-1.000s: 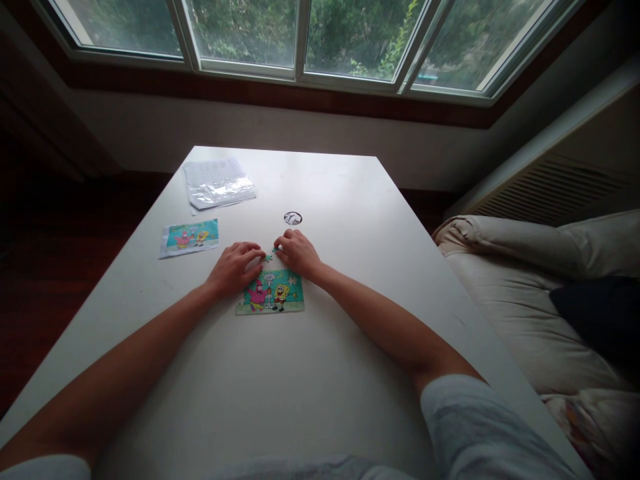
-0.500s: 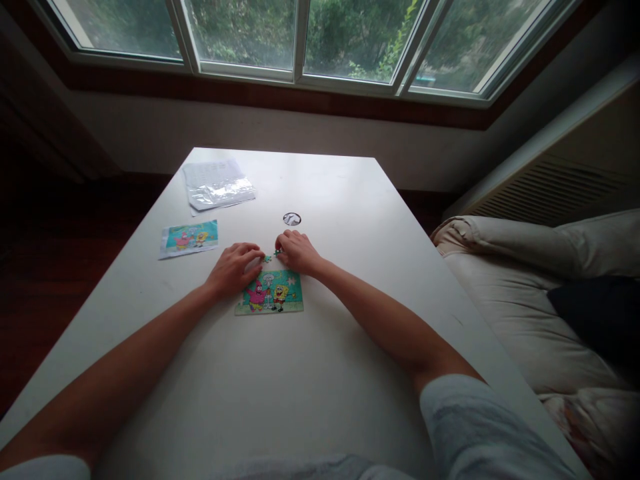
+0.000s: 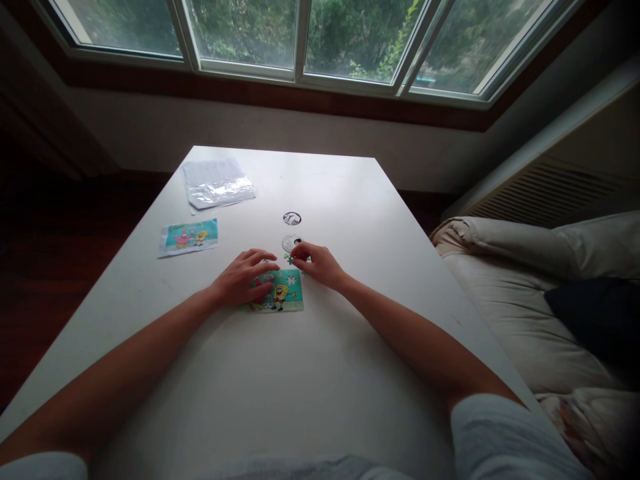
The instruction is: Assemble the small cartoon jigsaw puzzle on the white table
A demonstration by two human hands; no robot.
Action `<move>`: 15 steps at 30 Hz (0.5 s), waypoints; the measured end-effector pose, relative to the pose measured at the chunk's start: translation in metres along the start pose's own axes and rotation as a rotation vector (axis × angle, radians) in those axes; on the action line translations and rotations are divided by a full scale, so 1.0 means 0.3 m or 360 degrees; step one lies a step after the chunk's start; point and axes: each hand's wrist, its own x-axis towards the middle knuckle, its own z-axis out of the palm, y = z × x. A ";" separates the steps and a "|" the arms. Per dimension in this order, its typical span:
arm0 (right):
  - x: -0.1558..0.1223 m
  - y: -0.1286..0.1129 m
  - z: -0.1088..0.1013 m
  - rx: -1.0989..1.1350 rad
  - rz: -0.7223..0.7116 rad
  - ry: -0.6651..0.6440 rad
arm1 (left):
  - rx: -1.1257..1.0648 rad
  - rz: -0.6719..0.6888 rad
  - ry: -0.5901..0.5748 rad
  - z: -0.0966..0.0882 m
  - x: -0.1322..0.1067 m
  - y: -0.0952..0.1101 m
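While the left hand (image 3: 245,277), fingers loosely spread, covers the nine-o'clock side of the mostly assembled SpongeBob jigsaw puzzle (image 3: 283,295), the right hand (image 3: 320,265) pinches a teal jigsaw piece (image 3: 289,259) at one o'clock, a piece-shaped gap (image 3: 291,281) unfilled at two.

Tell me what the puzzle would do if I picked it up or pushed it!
The puzzle might come apart if lifted, since a piece-shaped gap suggests it isn't one solid sheet. It looks thin, so it's probably light. Lying flat on the table, it would likely slide, not tip.
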 end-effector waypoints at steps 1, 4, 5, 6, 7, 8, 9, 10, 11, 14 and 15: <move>-0.024 0.000 -0.003 0.0020 0.0013 -0.0028 | -0.0011 0.0039 -0.0020 0.001 0.002 0.008; -0.082 -0.005 0.004 0.0073 0.0058 -0.0047 | -0.0023 0.0107 -0.0064 0.008 0.004 0.023; -0.094 -0.007 0.010 0.0082 0.0059 -0.0049 | -0.0020 0.0117 -0.0073 0.011 0.004 0.026; -0.103 -0.010 0.017 0.0088 0.0056 -0.0049 | -0.0011 0.0124 -0.0080 0.014 0.004 0.029; -0.109 -0.013 0.025 0.0086 0.0051 -0.0047 | -0.0001 0.0128 -0.0082 0.017 0.003 0.031; -0.112 -0.016 0.033 0.0074 0.0044 -0.0044 | 0.0011 0.0128 -0.0084 0.018 0.003 0.033; -0.113 -0.018 0.040 0.0047 0.0035 -0.0034 | 0.0022 0.0127 -0.0091 0.019 0.003 0.035; -0.113 -0.020 0.046 0.0008 0.0023 -0.0022 | 0.0031 0.0124 -0.0098 0.020 0.003 0.037; -0.113 -0.022 0.051 -0.0040 0.0008 -0.0004 | 0.0036 0.0122 -0.0107 0.020 0.004 0.038; -0.112 -0.022 0.057 -0.0163 -0.0056 0.0040 | 0.0033 0.0118 -0.0117 0.018 0.006 0.042; -0.111 -0.020 0.058 -0.0188 -0.0080 0.0039 | 0.0031 0.0118 -0.0118 0.017 0.007 0.043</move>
